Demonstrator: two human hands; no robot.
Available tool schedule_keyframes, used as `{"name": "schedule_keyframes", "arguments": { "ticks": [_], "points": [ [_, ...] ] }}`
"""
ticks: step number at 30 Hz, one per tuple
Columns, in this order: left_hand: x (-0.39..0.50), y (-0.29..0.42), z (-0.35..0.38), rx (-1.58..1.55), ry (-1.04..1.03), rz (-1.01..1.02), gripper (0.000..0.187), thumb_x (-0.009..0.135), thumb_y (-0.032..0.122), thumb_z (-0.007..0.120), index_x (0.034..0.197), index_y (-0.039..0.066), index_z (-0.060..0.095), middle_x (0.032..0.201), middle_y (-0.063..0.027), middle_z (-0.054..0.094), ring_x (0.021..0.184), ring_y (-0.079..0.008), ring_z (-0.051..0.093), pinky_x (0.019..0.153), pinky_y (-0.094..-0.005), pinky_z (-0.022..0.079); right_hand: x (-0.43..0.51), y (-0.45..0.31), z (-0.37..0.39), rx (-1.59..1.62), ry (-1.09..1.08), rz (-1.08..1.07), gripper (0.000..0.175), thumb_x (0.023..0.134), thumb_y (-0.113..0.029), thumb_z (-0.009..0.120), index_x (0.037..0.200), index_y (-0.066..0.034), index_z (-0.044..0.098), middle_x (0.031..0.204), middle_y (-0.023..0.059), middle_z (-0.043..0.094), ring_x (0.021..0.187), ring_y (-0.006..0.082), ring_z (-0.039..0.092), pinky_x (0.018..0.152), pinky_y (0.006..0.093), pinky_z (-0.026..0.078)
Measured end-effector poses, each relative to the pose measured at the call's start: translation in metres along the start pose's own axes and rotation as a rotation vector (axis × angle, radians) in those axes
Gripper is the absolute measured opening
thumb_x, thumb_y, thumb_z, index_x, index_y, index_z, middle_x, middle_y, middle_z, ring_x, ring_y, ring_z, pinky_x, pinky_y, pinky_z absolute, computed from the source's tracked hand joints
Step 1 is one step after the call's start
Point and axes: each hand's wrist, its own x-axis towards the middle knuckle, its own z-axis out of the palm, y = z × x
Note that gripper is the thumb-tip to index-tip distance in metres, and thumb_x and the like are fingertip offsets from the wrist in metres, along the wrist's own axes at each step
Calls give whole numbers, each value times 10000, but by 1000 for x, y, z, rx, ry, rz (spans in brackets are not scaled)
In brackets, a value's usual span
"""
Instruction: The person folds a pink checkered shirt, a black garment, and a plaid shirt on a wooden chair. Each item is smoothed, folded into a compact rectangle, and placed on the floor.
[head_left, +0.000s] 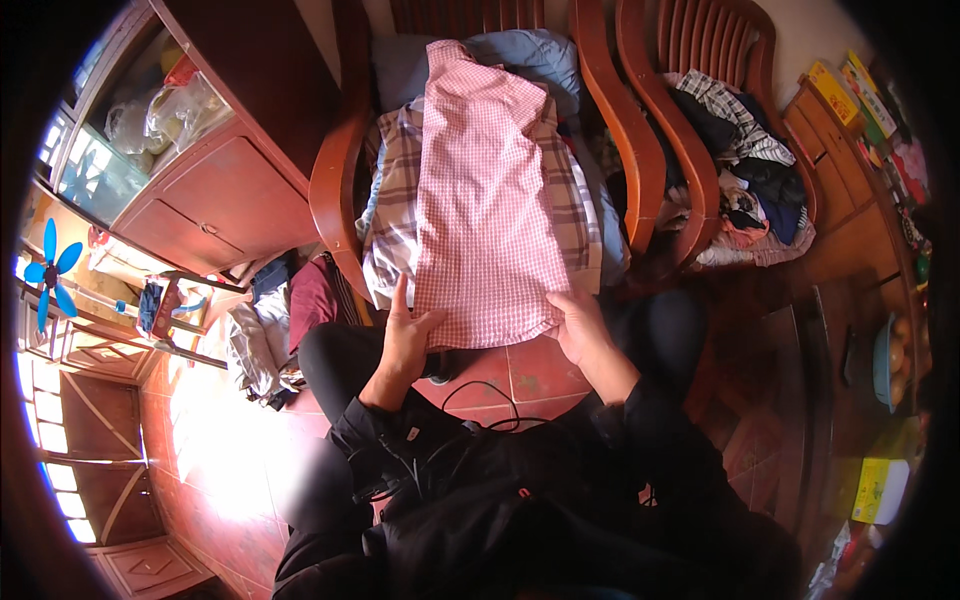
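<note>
A pink-and-white checked shirt (487, 202), narrowed lengthwise with its collar end away from me, lies over a brown-and-white plaid garment (577, 217) on a wooden armchair. At the shirt's near left corner is my left hand (405, 334), its fingers beneath the cloth and one finger pointing up. My right hand (585, 334) pinches the near right corner between thumb and fingers. The near hem hangs slightly past the seat, above the tiled floor. Blue bedding or cloth (525, 60) lies behind the shirt on the chair.
The chair's curved wooden arms (337, 172) flank the clothes. A second chair (705, 202) at right holds a heap of clothing (757, 172). More clothes (262, 330) are piled low at left, below a wooden cabinet (202, 187). A bowl (890, 364) stands far right.
</note>
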Motion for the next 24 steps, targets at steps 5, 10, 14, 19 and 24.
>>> {"name": "schedule_keyframes", "arguments": {
  "ticks": [5, 10, 14, 19, 24],
  "points": [
    [23, 43, -2, -99, -144, -195, 430, 1015, -59, 576, 1443, -92, 596, 1202, -146, 739, 1021, -232, 749, 842, -333, 635, 2, -37, 18, 13, -82, -135, 701, 1042, -123, 616, 1678, -168, 324, 1312, 90, 667, 983, 233, 731, 738, 407, 638],
    [115, 62, -15, 173, -422, 103, 395, 1109, 281, 525, 1347, -21, 615, 1351, -216, 683, 1180, -375, 721, 1037, -542, 586, 68, -89, 38, 118, -138, 16, 246, 1108, -161, 527, 1297, -6, 561, 1210, 178, 696, 1021, 349, 756, 872, 527, 656],
    [202, 54, -23, -82, -331, -180, 577, 1121, 283, 473, 1560, -51, 303, 1404, -343, 605, 1280, -493, 652, 1104, -600, 536, 131, -113, 55, 106, -5, 5, 445, 1072, -246, 632, 1395, 27, 496, 1358, 298, 625, 1182, 428, 712, 1052, 585, 562],
    [220, 41, -32, 131, -271, -27, 524, 1093, 139, 524, 1530, -106, 369, 1341, -286, 662, 1169, -373, 712, 1015, -462, 598, 149, -101, 46, -399, 30, -273, 451, 1034, -223, 693, 1399, 18, 582, 1334, 241, 681, 1150, 353, 724, 1029, 462, 568],
    [194, 60, -24, 152, -318, -154, 344, 1084, 152, 590, 1360, -53, 607, 1138, -171, 743, 959, -248, 763, 862, -371, 645, 132, -102, 47, -1250, -150, -1033, 295, 959, -126, 748, 1236, -30, 710, 1157, 134, 748, 1067, 277, 740, 901, 385, 594]
  ]
}}
